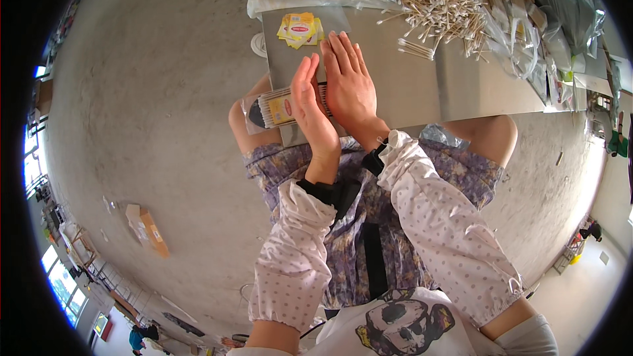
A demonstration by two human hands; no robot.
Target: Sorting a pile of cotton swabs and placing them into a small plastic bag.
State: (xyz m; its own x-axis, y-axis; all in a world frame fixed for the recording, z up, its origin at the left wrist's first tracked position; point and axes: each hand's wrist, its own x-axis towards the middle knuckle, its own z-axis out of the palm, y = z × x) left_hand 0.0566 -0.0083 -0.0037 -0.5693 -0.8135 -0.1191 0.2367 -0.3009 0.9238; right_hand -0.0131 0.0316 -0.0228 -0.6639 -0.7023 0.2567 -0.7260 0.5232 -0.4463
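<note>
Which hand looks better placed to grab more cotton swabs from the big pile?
Probably the right hand. It lies flat on the table, on the side nearer the swab pile. The left hand stands edge-on against the packet of swabs, farther off.

Floor: we see a grey concrete floor [151, 92] all around the metal table [422, 86].
Box: a brown cardboard box [148, 229] lies on it, far left of the table.
Windows: bright windows [62, 283] glow far beyond the box.
</note>
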